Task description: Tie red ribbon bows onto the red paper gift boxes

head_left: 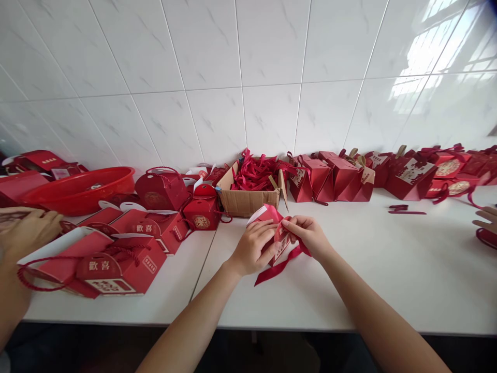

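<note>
A small red gift box (282,239) with pale printing stands on the white table in front of me, partly covered by both hands. My left hand (251,247) is wrapped over its left side and steadies it. At the right edge of the box, my right hand (310,237) pinches a dark red ribbon (276,273) between thumb and fingers. One tail of that ribbon trails down to the left across the table. Exactly how the ribbon passes through the box is hidden behind the fingers.
A cardboard carton (250,203) full of red ribbons stands behind the box. Rope-handled red boxes (126,267) crowd the left, before a red basin (83,191). Finished-looking red boxes (407,178) line the wall at right. Other people's hands (33,230) show at both edges.
</note>
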`<state>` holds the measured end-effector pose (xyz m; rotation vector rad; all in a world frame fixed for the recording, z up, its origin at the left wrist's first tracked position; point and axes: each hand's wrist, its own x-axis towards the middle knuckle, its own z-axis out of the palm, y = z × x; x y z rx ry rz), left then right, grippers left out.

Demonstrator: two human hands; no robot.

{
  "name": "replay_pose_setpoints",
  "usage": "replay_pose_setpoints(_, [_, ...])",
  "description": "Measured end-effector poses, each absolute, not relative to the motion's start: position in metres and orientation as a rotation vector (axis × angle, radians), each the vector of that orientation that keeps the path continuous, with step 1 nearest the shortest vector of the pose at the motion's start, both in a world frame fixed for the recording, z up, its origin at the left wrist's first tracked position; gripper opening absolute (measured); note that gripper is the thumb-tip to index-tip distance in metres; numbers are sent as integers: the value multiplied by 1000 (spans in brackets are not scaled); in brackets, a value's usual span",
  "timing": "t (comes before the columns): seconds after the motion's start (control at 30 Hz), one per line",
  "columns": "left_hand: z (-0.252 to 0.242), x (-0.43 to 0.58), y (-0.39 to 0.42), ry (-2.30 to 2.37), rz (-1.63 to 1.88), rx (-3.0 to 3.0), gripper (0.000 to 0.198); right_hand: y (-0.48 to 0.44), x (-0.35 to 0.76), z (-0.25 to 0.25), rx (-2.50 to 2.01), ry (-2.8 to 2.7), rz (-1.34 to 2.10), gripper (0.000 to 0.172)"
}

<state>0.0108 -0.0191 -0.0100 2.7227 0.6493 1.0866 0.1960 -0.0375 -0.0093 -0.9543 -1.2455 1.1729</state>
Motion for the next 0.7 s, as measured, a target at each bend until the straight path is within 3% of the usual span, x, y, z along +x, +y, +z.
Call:
replay_pose_setpoints(0.13, [-10,11,-19,663,1074,2730,28,-35,197,-12,-1075,-1323,725,39])
replay_pose_setpoints(0.23, [-9,10,-19,656,1085,2725,27,-32,199,-13,-1097,-1356,582,33])
replay_pose_setpoints(0.7, [-9,8,-19,588,1274,2756,21,-39,203,-9,-763,-1385,1125,30])
